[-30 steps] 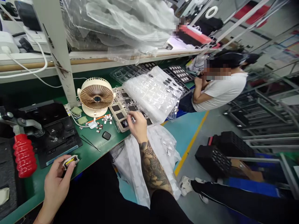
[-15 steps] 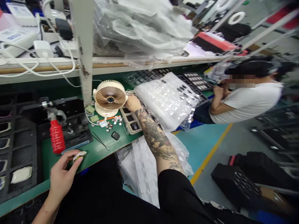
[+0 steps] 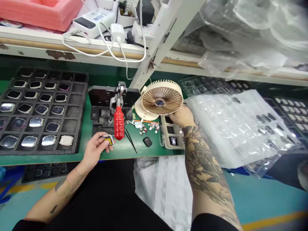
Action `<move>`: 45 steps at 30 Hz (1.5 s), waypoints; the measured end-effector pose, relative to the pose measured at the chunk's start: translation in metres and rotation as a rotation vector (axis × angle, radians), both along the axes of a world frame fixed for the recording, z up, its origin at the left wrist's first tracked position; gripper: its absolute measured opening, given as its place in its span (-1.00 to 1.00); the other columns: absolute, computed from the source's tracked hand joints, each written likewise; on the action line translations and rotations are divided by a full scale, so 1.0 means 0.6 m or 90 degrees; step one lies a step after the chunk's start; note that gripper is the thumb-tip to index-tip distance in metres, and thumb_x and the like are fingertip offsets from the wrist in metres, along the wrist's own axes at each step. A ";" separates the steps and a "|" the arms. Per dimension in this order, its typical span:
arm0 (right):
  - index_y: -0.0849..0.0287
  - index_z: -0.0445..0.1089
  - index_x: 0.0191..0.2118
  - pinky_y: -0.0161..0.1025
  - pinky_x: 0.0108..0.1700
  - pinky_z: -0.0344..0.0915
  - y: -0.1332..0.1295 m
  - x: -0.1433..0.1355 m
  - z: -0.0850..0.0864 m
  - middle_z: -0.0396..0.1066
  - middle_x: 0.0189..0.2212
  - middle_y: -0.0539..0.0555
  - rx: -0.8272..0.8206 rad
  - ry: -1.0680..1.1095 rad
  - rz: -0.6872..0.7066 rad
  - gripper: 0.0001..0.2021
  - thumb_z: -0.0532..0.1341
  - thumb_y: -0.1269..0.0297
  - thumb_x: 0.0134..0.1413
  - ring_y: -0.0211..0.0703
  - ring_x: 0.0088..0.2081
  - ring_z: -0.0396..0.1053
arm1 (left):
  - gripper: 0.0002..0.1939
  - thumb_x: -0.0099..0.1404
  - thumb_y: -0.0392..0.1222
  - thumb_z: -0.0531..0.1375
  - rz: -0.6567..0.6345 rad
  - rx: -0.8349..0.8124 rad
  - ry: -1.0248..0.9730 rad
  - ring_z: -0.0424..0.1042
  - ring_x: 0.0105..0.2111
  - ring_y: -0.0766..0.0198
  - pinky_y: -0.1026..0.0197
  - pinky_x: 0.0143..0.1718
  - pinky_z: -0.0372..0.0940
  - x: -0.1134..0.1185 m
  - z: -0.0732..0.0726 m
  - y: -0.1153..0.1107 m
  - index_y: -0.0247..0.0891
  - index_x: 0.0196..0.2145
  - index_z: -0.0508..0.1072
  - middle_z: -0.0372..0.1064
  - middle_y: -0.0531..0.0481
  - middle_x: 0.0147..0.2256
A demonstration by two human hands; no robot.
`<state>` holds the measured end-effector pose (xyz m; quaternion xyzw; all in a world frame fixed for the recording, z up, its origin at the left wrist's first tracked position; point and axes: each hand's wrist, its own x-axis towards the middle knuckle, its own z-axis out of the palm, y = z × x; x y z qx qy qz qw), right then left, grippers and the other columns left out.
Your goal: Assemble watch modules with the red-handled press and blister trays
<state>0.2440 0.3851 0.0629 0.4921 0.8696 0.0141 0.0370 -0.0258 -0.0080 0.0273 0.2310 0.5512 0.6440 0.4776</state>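
My left hand (image 3: 92, 150) pinches an opened smartwatch case (image 3: 108, 138) between thumb and fingers, above the front edge of the green bench. Its pale rim and a yellow part inside show. My right hand (image 3: 184, 116) reaches over the back of a beige parts box (image 3: 173, 147), beside the desk fan (image 3: 162, 96); its fingers are hidden from me. Between the hands lie black tweezers (image 3: 131, 141), a small black rounded-square piece (image 3: 147, 141) and scattered small parts (image 3: 154, 126). A clamp fixture with a red handle (image 3: 118, 123) stands just behind my left hand.
At left is a black foam tray (image 3: 73, 119) with several watch cases in its pockets. Plastic-wrapped sheets (image 3: 231, 125) cover the bench at right. A shelf (image 3: 96, 48) with chargers and cables runs overhead, held by a white post (image 3: 166, 41).
My view has swung left, bringing the foam tray fully into sight and moving the co-worker mostly out. The left hand still holds the watch case; the right stays by the parts box.
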 end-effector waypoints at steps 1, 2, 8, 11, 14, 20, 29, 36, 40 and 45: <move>0.19 0.51 0.28 -0.10 0.14 0.35 0.002 0.000 0.002 0.55 0.21 0.39 -0.012 -0.004 -0.003 -0.59 0.17 0.24 0.44 0.16 0.15 0.52 | -0.63 0.48 0.03 0.38 -0.005 -0.002 0.037 0.54 -0.39 0.24 0.20 -0.33 0.39 0.001 -0.001 -0.001 -0.25 0.04 0.46 0.65 -0.15 -0.19; 0.18 0.50 0.29 -0.11 0.11 0.35 0.003 0.000 0.003 0.55 0.21 0.40 -0.018 -0.008 -0.009 -0.58 0.18 0.21 0.45 0.15 0.12 0.53 | -0.66 0.49 0.02 0.36 -0.012 -0.004 0.090 0.53 -0.37 0.25 0.21 -0.32 0.38 0.001 -0.001 -0.002 -0.24 0.04 0.47 0.64 -0.12 -0.20; 0.23 0.55 0.20 -0.09 0.02 0.34 0.003 -0.001 0.003 0.61 0.05 0.46 -0.015 -0.009 -0.052 -0.62 0.23 0.18 0.43 0.20 0.01 0.58 | -0.86 0.56 -0.12 0.26 -0.070 -0.007 0.458 0.39 -0.38 0.30 0.24 -0.29 0.29 0.003 0.008 -0.007 -0.19 -0.03 0.58 0.53 0.02 -0.28; 0.22 0.57 0.15 -0.10 0.07 0.35 0.000 0.004 0.003 0.61 0.07 0.41 -0.004 0.007 -0.040 -0.64 0.17 0.19 0.45 0.17 0.05 0.56 | -0.84 0.56 -0.12 0.28 -0.069 0.022 0.511 0.36 -0.40 0.29 0.22 -0.29 0.29 0.003 0.001 -0.007 -0.17 0.00 0.62 0.53 0.01 -0.27; 0.26 0.58 0.06 -0.10 0.08 0.37 -0.003 0.015 0.003 0.62 0.04 0.39 0.008 0.066 -0.023 -0.65 0.14 0.19 0.42 0.15 0.01 0.54 | -0.82 0.55 -0.11 0.31 -0.068 0.040 0.512 0.37 -0.39 0.26 0.19 -0.27 0.31 0.003 -0.010 -0.009 -0.15 0.02 0.66 0.56 -0.05 -0.21; 0.21 0.55 -0.13 -0.14 -0.03 0.35 0.000 0.037 -0.002 0.63 -0.18 0.25 0.027 0.171 -0.007 -0.75 0.12 0.31 0.30 0.03 -0.17 0.48 | -0.77 0.53 -0.05 0.33 -0.068 0.035 0.500 0.49 -0.29 0.19 0.15 -0.23 0.37 0.000 -0.031 -0.015 -0.11 0.05 0.70 0.60 -0.10 -0.10; 0.23 0.49 0.10 -0.16 -0.02 0.33 -0.004 0.049 -0.015 0.57 -0.17 0.17 0.018 0.269 0.014 -0.63 0.10 0.38 0.25 0.00 -0.16 0.42 | -0.75 0.52 -0.03 0.34 -0.057 0.027 0.527 0.53 -0.24 0.19 0.15 -0.17 0.37 -0.001 -0.040 -0.017 -0.13 0.07 0.69 0.59 -0.08 -0.06; 0.17 0.55 -0.18 -0.14 0.02 0.32 -0.002 0.040 -0.011 0.50 -0.15 0.21 0.010 0.281 0.033 -0.75 0.10 0.41 0.28 0.03 -0.11 0.40 | -0.79 0.53 -0.09 0.34 -0.072 0.066 0.532 0.49 -0.28 0.25 0.21 -0.26 0.36 0.000 -0.031 -0.012 -0.11 0.06 0.68 0.55 -0.05 -0.06; 0.17 0.55 -0.21 -0.15 0.05 0.31 -0.002 0.036 -0.012 0.54 -0.19 0.19 0.001 0.294 0.033 -0.78 0.12 0.39 0.30 0.03 -0.10 0.42 | -0.78 0.52 -0.10 0.34 -0.070 0.069 0.539 0.48 -0.30 0.25 0.22 -0.28 0.36 0.001 -0.030 -0.011 -0.11 0.06 0.68 0.55 -0.06 -0.07; 0.21 0.53 -0.15 -0.14 0.04 0.35 -0.007 0.028 -0.014 0.57 -0.13 0.22 0.037 0.330 -0.028 -0.76 0.10 0.41 0.26 0.01 -0.12 0.42 | -0.76 0.51 -0.05 0.35 -0.073 0.064 0.534 0.52 -0.29 0.22 0.20 -0.28 0.40 0.001 -0.026 -0.010 -0.11 0.05 0.70 0.58 -0.08 -0.07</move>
